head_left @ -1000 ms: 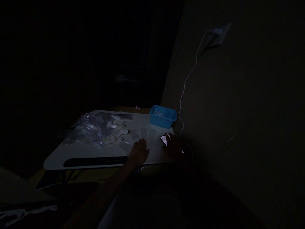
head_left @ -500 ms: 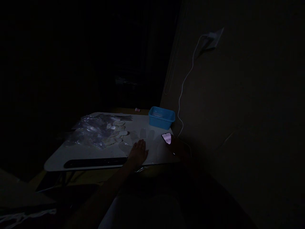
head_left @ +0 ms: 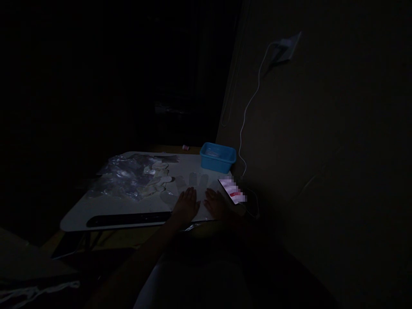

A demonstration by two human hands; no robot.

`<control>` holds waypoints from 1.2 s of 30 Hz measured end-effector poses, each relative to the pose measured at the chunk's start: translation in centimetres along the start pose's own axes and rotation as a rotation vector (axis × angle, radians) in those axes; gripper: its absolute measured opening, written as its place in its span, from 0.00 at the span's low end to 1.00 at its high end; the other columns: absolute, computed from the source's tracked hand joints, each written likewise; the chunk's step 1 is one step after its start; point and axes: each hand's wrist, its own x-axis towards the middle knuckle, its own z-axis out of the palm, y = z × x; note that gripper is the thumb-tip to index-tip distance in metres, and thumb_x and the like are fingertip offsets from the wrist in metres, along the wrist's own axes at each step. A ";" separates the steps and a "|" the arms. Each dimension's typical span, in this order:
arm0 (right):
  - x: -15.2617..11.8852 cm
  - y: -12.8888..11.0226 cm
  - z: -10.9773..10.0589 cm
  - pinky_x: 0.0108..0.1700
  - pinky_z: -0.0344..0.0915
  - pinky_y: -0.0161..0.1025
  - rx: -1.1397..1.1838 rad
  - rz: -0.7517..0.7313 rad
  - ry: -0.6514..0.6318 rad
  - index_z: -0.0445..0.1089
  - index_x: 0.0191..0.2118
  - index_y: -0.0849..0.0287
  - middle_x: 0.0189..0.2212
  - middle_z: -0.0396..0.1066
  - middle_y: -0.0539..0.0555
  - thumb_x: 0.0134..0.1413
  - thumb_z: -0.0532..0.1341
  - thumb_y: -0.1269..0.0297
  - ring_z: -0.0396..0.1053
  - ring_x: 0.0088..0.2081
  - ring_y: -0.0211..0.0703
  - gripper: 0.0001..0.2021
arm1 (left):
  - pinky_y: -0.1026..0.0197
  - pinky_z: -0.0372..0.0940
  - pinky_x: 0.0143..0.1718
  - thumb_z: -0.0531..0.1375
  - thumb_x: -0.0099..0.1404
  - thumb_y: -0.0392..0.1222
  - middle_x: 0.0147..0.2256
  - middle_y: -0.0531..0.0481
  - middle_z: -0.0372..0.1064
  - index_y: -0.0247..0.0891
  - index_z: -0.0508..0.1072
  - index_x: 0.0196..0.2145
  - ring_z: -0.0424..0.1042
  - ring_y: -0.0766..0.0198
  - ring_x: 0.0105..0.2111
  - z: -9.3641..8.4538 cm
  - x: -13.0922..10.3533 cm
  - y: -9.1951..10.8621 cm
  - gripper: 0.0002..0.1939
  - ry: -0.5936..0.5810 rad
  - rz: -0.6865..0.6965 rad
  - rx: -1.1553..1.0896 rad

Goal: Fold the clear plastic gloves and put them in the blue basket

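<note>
My left hand lies flat near the front edge of the white table, fingers stretched forward. Beside it, my right hand also rests with fingers out, in deep shadow. Under and ahead of both hands lies a thin, see-through sheet with grey finger shapes, like a flat glove. Just right of my right hand is a phone with its screen lit and partly blurred. Several whitish gloves lie left of my left hand, by a crumpled clear plastic bag.
A blue plastic basin stands at the table's back right corner. A white cable hangs from a wall socket down to the table's right side. A dark slot runs along the front edge. The room is very dark.
My right hand has left the phone and moved left onto the table beside my left hand. More of the lit screen shows now. My left hand has stayed in place.
</note>
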 end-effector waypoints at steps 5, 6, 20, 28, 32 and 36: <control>0.7 1.7 0.7 0.58 0.43 0.54 -0.076 0.024 0.051 0.58 0.55 0.64 0.56 0.57 0.62 0.61 0.42 0.58 0.51 0.58 0.48 0.22 | 0.52 0.48 0.56 0.41 0.65 0.46 0.58 0.37 0.52 0.27 0.57 0.56 0.50 0.54 0.58 0.2 0.0 0.0 0.26 0.000 0.000 -0.001; 0.8 2.2 0.6 0.58 0.43 0.55 -0.093 0.031 0.066 0.59 0.54 0.62 0.56 0.57 0.62 0.61 0.42 0.57 0.51 0.58 0.48 0.22 | 0.52 0.47 0.56 0.42 0.65 0.46 0.58 0.37 0.52 0.27 0.57 0.56 0.50 0.54 0.58 0.2 0.0 0.0 0.26 -0.004 -0.005 -0.005; 3.7 0.7 -2.3 0.58 0.45 0.54 -0.049 -0.098 -0.082 0.55 0.57 0.61 0.58 0.52 0.58 0.61 0.39 0.57 0.48 0.60 0.43 0.23 | 0.53 0.47 0.56 0.39 0.65 0.46 0.58 0.37 0.51 0.26 0.57 0.56 0.50 0.54 0.58 0.3 0.0 0.0 0.27 0.006 0.002 -0.009; 5.4 1.3 -0.9 0.59 0.41 0.55 -0.004 -0.016 -0.128 0.51 0.59 0.59 0.60 0.48 0.56 0.61 0.38 0.57 0.46 0.61 0.43 0.24 | 0.52 0.48 0.56 0.39 0.66 0.46 0.58 0.37 0.50 0.26 0.56 0.56 0.49 0.54 0.58 -0.4 -0.1 0.3 0.27 -0.032 -0.006 -0.022; 6.6 2.2 -0.3 0.59 0.39 0.58 -0.002 0.021 -0.098 0.52 0.58 0.59 0.60 0.49 0.57 0.61 0.38 0.56 0.46 0.60 0.44 0.24 | 0.51 0.47 0.57 0.39 0.66 0.46 0.58 0.37 0.50 0.26 0.55 0.56 0.49 0.54 0.59 0.2 -0.3 0.2 0.27 -0.002 -0.011 -0.041; 7.7 2.6 -0.3 0.58 0.40 0.59 0.016 0.057 -0.112 0.54 0.57 0.59 0.60 0.49 0.58 0.61 0.40 0.58 0.47 0.60 0.45 0.23 | 0.51 0.46 0.57 0.39 0.66 0.47 0.58 0.37 0.50 0.27 0.54 0.57 0.48 0.54 0.59 0.5 -0.3 0.1 0.27 0.008 -0.003 -0.049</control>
